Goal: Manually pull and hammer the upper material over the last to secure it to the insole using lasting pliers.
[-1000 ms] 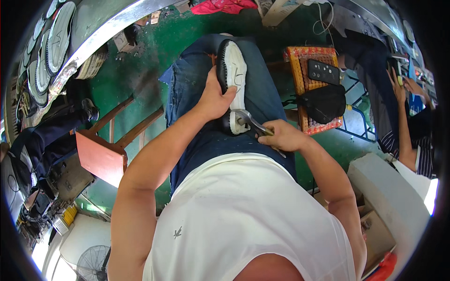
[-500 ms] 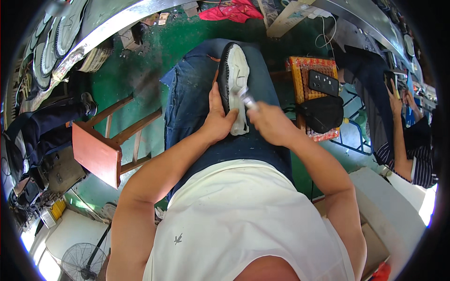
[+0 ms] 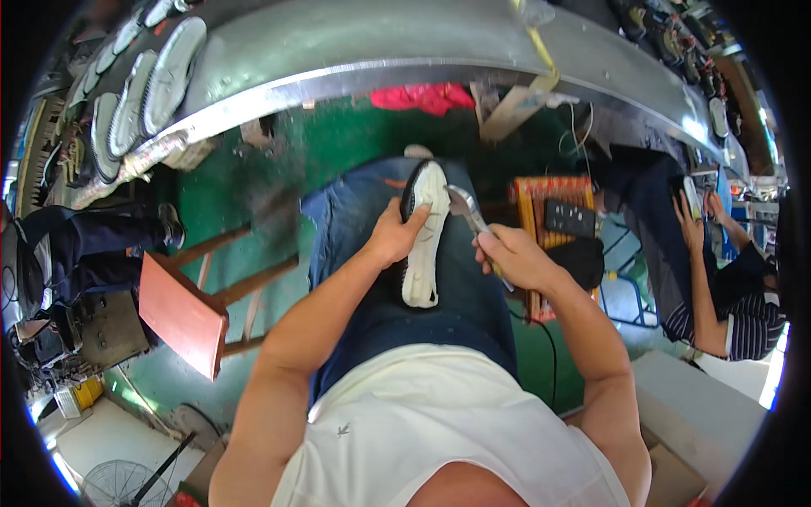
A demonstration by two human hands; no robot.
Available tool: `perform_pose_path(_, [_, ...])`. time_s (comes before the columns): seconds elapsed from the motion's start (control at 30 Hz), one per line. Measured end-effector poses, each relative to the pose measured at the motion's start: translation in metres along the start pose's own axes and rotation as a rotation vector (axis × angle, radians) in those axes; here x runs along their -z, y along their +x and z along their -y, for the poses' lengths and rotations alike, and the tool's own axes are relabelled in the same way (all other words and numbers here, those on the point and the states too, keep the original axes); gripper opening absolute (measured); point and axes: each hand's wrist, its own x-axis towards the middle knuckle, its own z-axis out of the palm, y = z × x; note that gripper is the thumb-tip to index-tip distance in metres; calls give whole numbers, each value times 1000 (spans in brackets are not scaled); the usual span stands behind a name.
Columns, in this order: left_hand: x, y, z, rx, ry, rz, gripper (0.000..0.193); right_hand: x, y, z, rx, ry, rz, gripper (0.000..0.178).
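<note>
A white shoe (image 3: 423, 237) with a dark edge along its left side lies lengthwise on my lap, toe away from me. My left hand (image 3: 394, 234) wraps round its left side, the thumb lying across the top. To the right of the shoe, my right hand (image 3: 517, 256) is closed round the handle of a metal hand tool with a curved, hammer-like head (image 3: 461, 205). The head is near the shoe's right edge by the toe; whether they touch I cannot tell. Part of the handle is hidden in my fingers.
A metal workbench (image 3: 338, 74) spans the far side, with several shoes (image 3: 173, 76) at its left. A stool (image 3: 182, 313) stands left. On the right, a beaded seat (image 3: 530, 198) bears a phone (image 3: 569, 218) and a black bag (image 3: 579, 260). Another person's hands (image 3: 693, 215) are far right.
The tool has moved off the middle of the shoe, to the right and toward the toe. My left hand has shifted closer to the toe. The view has tilted up, showing more workbench.
</note>
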Motion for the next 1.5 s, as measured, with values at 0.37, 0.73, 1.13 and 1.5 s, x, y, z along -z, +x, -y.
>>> perform_pose_path(0.37, [26, -10, -23, 123, -1059, 267, 86, 125, 159, 155, 207, -1118, -646, 44])
perform_pose_path(0.73, [25, 16, 13, -56, -327, -432, 56, -32, 53, 11, -146, 68, 258, 63])
perform_pose_path(1.13, [82, -8, -61, -225, 831, -6, 45, -54, 100, 1, -232, 878, -73, 25])
perform_pose_path(1.5, [77, -18, -78, -651, 101, 395, 26, -54, 124, 89, 1079, -234, -234, 27])
